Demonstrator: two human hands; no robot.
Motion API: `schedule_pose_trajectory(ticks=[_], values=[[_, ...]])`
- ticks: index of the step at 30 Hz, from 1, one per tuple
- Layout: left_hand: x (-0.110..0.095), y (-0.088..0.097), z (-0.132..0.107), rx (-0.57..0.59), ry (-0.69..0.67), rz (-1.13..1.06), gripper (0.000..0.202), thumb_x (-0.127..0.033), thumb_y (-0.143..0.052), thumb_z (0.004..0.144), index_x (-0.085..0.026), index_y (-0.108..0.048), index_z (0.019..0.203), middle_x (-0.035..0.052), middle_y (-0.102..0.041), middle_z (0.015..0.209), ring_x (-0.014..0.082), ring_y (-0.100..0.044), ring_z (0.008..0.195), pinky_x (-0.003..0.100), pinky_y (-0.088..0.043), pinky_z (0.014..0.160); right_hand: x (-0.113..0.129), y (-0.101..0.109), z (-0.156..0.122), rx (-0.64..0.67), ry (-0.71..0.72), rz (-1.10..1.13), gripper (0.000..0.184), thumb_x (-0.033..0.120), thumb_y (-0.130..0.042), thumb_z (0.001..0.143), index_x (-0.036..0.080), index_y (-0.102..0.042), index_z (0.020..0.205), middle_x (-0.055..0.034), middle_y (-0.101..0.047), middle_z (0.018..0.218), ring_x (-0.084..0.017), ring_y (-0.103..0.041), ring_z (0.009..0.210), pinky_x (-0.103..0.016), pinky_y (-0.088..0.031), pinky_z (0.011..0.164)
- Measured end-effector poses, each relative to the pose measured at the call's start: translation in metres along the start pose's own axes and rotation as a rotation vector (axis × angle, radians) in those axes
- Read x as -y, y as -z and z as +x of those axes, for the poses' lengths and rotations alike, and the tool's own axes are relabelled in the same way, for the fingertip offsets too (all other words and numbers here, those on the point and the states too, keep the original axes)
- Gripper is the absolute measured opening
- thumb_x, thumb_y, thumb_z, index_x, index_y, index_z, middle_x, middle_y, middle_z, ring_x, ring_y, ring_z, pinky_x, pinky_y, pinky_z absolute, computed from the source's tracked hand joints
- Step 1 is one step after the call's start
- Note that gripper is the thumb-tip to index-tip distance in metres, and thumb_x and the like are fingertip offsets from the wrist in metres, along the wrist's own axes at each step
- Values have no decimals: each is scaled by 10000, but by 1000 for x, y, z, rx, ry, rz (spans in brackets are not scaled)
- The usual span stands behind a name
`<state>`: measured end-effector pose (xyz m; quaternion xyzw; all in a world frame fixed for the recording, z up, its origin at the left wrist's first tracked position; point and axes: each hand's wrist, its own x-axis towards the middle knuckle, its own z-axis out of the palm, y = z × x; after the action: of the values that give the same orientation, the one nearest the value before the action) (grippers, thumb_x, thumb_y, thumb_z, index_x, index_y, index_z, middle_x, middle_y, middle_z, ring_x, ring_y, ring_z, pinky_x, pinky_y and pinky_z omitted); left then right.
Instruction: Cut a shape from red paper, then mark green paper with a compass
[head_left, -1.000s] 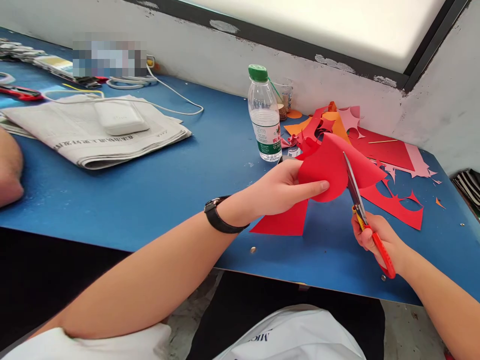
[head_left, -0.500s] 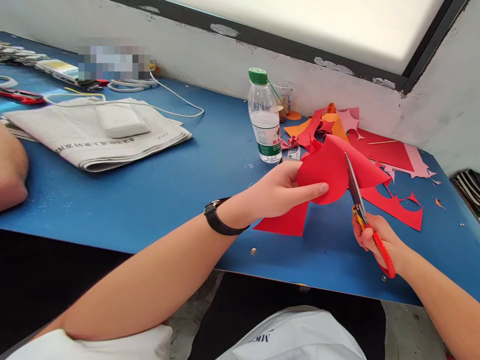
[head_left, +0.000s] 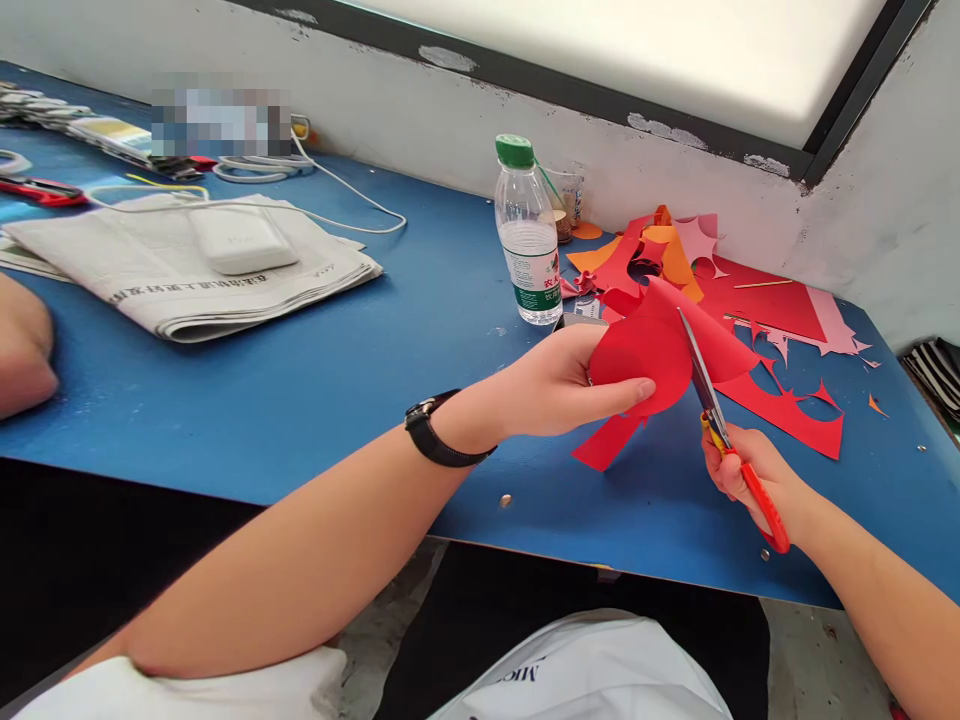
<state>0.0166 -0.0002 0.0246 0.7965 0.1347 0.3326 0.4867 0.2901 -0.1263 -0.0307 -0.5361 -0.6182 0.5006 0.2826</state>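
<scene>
My left hand (head_left: 559,385), with a black watch on its wrist, pinches a curved sheet of red paper (head_left: 645,350) just above the blue table (head_left: 315,380). My right hand (head_left: 750,485) grips scissors (head_left: 716,420) with red and yellow handles. Their blades point up and away and sit in a cut on the sheet's right side. A narrow red strip of the same sheet hangs down under my left fingers.
Red, orange and pink paper offcuts (head_left: 765,300) lie at the back right. A green-capped water bottle (head_left: 529,235) stands behind the sheet. A folded newspaper (head_left: 187,265) carries a white power bank (head_left: 240,240) with a cable. Another person's hand (head_left: 22,350) rests at the left edge.
The red sheet has turned in my left hand, so the wide flap below it now shows as a narrow strip. The scissors have shifted slightly left along the cut.
</scene>
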Motion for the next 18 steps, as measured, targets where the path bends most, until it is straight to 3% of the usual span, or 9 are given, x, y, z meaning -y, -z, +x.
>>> schedule_pose_trajectory(ticks=[7,12,18], values=[[0,0,0,-21,-3,-56,300,-315,-761,988,-172,-617,768,-38,-559,640,98,-472,580,222,-411,532,-8,-1,1,-2,40,13,790,1049,-473,861,262,-409,832,68,-327,745,-137,-285,620,-332,-228,565],[2,0,0,-19,-43,-77,278,-247,-743,996,-167,-612,764,-46,-552,638,87,-465,573,216,-393,528,-11,-1,2,-9,49,20,791,1053,-477,855,267,-402,814,75,-310,728,-133,-275,600,-320,-224,543],[4,1,-2,-44,15,-112,231,-307,-769,984,-159,-686,828,1,-645,736,128,-558,665,235,-502,594,-10,-2,2,-20,62,16,793,1053,-468,857,266,-398,793,78,-317,700,-128,-279,578,-320,-227,528]])
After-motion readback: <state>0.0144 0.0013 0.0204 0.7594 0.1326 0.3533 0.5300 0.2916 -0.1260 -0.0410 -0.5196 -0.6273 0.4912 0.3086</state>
